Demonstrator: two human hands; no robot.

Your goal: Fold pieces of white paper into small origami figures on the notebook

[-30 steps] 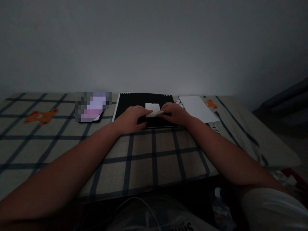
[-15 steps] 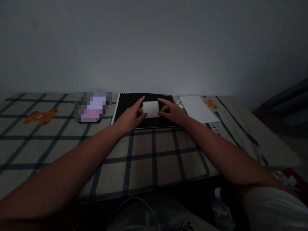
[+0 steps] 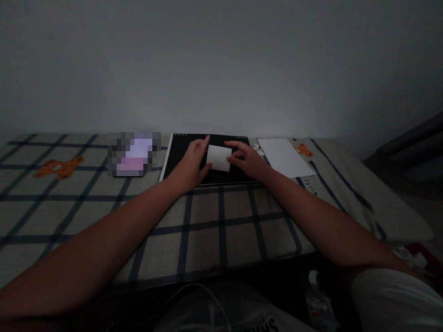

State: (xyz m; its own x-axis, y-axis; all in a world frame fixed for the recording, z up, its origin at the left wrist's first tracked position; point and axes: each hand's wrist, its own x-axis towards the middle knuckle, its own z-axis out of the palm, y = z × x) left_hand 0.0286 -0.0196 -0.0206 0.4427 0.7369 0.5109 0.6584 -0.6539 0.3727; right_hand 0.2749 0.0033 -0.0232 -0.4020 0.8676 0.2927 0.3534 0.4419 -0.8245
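Note:
A small white piece of paper [image 3: 219,158] sits slightly tilted between my hands, over a black board-like pad [image 3: 187,143] with rows of small white marks along its top edge. My left hand [image 3: 192,162] is at the paper's left side. Its thumb and index finger are spread apart, with the thumb tip by the lower left corner. On the other side, my right hand [image 3: 248,160] has its thumb and a bent finger closed on the paper's right edge, while its index finger stretches over the top corner.
A larger white sheet [image 3: 285,157] lies right of the pad, beside small white scraps [image 3: 256,147]. To the left is a pixelated phone-like object [image 3: 134,157]. A checked cloth [image 3: 204,216] covers the table against a grey wall. A clear bottle [image 3: 320,299] stands below.
The paper has turned slightly clockwise and shifted a little to the right. My left fingers have uncurled from its left edge; my right hand stays at the right edge.

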